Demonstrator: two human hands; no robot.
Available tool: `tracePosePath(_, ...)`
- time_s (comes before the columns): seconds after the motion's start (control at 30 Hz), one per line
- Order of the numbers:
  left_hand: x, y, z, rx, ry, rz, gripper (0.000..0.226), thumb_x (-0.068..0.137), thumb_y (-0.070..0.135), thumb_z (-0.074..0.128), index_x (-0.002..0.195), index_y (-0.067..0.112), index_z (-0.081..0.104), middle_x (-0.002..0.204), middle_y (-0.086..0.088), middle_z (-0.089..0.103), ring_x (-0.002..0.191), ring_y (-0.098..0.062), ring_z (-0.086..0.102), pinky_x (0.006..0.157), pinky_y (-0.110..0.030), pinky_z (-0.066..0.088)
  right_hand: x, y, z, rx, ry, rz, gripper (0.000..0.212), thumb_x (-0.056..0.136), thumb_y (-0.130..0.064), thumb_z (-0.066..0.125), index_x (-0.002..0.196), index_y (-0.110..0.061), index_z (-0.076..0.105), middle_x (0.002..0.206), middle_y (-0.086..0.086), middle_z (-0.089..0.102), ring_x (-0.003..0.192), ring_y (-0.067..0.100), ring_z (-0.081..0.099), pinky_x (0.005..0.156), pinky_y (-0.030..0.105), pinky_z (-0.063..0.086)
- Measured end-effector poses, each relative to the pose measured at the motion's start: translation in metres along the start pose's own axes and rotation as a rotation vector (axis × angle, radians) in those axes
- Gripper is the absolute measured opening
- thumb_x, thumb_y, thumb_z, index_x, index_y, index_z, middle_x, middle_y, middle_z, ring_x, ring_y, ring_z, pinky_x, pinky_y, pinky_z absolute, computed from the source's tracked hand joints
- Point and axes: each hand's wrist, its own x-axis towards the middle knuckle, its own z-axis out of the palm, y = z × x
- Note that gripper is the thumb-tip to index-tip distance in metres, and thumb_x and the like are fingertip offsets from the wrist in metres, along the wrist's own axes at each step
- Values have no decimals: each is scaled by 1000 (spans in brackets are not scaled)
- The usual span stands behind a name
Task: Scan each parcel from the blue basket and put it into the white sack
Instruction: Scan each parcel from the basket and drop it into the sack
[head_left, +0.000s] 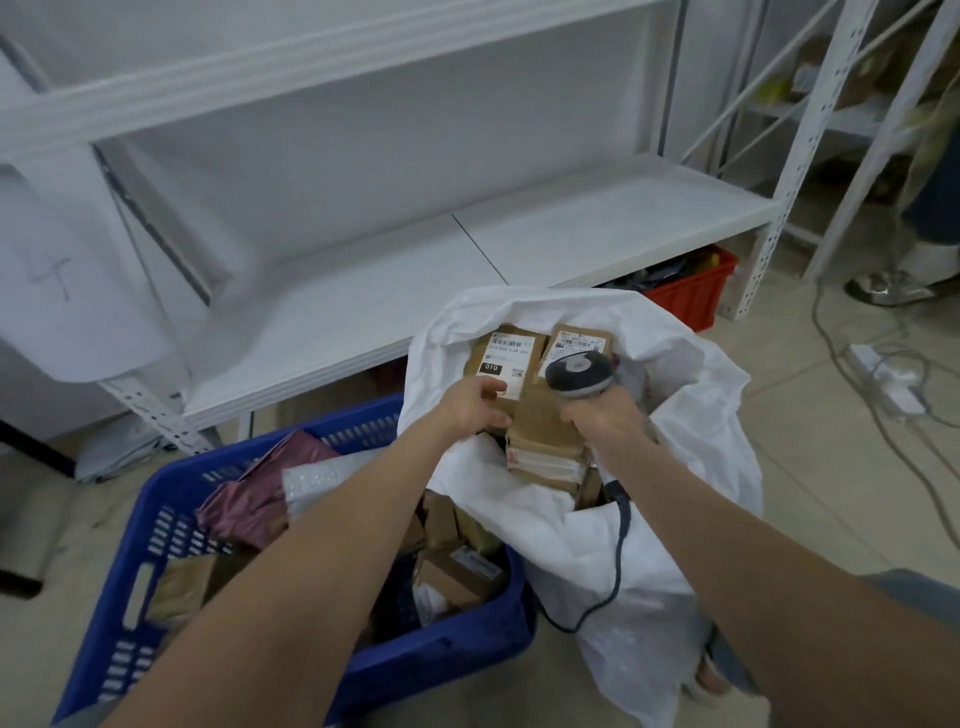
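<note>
Over the open mouth of the white sack (691, 415), my left hand (475, 410) grips the near edge of a brown cardboard parcel (506, 351) with a white barcode label. My right hand (605, 421) holds a grey handheld scanner (577, 375) by its handle, its head lying over a second labelled brown parcel (579, 340) beside the first. More taped brown boxes (540, 447) lie in the sack beneath both hands. The blue basket (171, 499) stands to the left, holding a maroon mailer (260, 493), a silvery bubble mailer and several brown boxes.
White metal shelving (519, 244) stands just behind the sack and basket. A red crate (696, 296) sits under its right end. The scanner's grey cable (618, 561) hangs down the sack's front. Cables and a power strip (883, 374) lie on the tiled floor at right.
</note>
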Motion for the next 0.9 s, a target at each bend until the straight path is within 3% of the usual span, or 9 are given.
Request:
tracePosePath(0.1,-28,-18,-29,9,111,15,50,80,2,71,128,8,58,126,-9,59,111,-24,59,87,-27,49,-26,-15,9,65,-72,-24,8,85,-16,62,87,-13,55,96,9,65,91,22,58,77,29,48)
tracePosePath(0.17,-49,-38,-52,26,170,-18,46,81,5,72,126,7,59,123,-10,60,109,-24,59,86,-30,50,-47,-25,21,150,-103,-34,13,86,-16,61,78,-12,52,85,9,65,75,20,61,66,28,48)
tracePosePath(0.27,-80,-80,-84,89,232,-100,43,83,9,72,124,5,60,121,-12,62,106,-24,60,85,-32,50,-83,-33,56,346,-307,47,13,86,-9,65,79,-6,55,66,12,62,54,20,58,52,27,47)
tracePosePath(0.37,-100,-134,-105,113,216,-216,47,85,10,70,130,3,56,125,-15,59,111,-30,59,81,-33,49,-106,-31,111,357,-419,84,12,86,-10,66,82,-2,58,64,15,63,56,23,59,58,33,53)
tracePosePath(0.47,-104,-192,-115,90,206,-342,50,84,11,72,130,6,54,128,-14,57,109,-30,59,79,-34,51,-113,-21,167,329,-479,127,11,86,-12,67,84,-2,63,67,14,66,54,20,60,56,30,50)
tracePosePath(0.63,-86,-275,-120,-18,218,-516,63,77,14,76,133,13,48,130,-8,57,116,-25,56,99,-41,47,-96,-7,246,302,-526,234,9,87,-10,66,81,-4,63,68,10,65,51,16,58,46,21,48)
tracePosePath(0.73,-60,-307,-118,-60,315,-568,65,75,15,77,131,12,44,125,-8,59,114,-26,58,94,-39,49,-73,1,282,302,-504,271,9,86,-9,67,79,-5,64,71,10,66,56,17,60,55,26,49)
tracePosePath(0.9,-5,-333,-118,-167,463,-591,80,77,19,78,140,6,30,133,-14,50,122,-31,51,84,-33,42,-36,19,317,330,-487,384,6,86,-9,67,86,-3,66,74,11,67,56,17,60,53,24,48)
